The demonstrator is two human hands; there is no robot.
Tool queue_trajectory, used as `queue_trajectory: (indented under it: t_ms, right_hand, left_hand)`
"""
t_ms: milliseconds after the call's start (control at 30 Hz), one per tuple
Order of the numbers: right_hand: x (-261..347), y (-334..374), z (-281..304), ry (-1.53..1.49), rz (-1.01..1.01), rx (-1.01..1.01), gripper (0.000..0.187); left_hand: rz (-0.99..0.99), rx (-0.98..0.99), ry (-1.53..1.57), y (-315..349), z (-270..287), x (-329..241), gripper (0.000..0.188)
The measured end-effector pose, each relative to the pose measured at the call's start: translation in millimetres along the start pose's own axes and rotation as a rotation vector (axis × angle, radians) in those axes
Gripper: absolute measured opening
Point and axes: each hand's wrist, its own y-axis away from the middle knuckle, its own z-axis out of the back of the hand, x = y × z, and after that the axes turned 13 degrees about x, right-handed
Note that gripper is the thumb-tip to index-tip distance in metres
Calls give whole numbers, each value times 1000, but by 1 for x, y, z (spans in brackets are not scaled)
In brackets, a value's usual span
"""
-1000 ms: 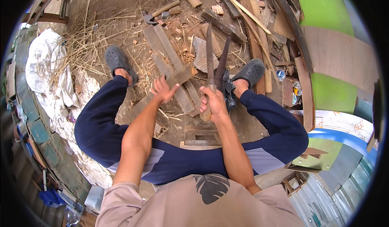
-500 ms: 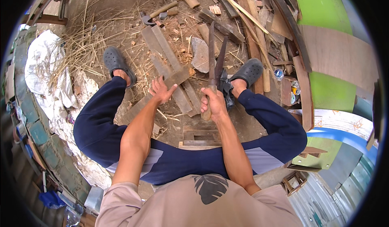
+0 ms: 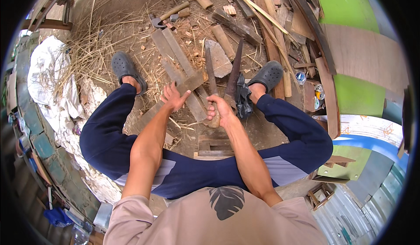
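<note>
My left hand (image 3: 175,97) lies over a wooden board (image 3: 191,82) with its fingers spread. That board rests slantwise across longer wooden strips (image 3: 175,48) on the ground. My right hand (image 3: 221,111) is wrapped round the thick wooden handle of a long-bladed knife (image 3: 210,72). Its narrow brown blade points up and away from me, right of the board's end. Just right of it a second dark, tapering blade (image 3: 235,72) stands out, its lower end hidden near my hand. Crumpled black plastic (image 3: 243,98) sits beside that blade, against my right foot.
A flat stone (image 3: 218,59) lies beyond the knife, with a hammer-like tool (image 3: 168,15) farther off. Wood offcuts and bamboo (image 3: 271,39) are heaped at the far right. A small wooden frame (image 3: 214,146) is close to me. White cloth (image 3: 52,74) lies on the left.
My right hand has moved left with the knife, whose blade now leans left toward the board instead of upright. The left hand stays on the board.
</note>
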Motion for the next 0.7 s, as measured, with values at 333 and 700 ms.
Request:
queue_trajectory:
  t_ms: [333, 700]
  right_hand:
    - [-34, -23, 7, 333, 43, -259, 18]
    - [-21, -6, -17, 372, 605, -199, 15]
  left_hand:
    - [4, 14, -6, -1, 0, -2, 119]
    - [-21, -14, 11, -3, 0, 0, 117]
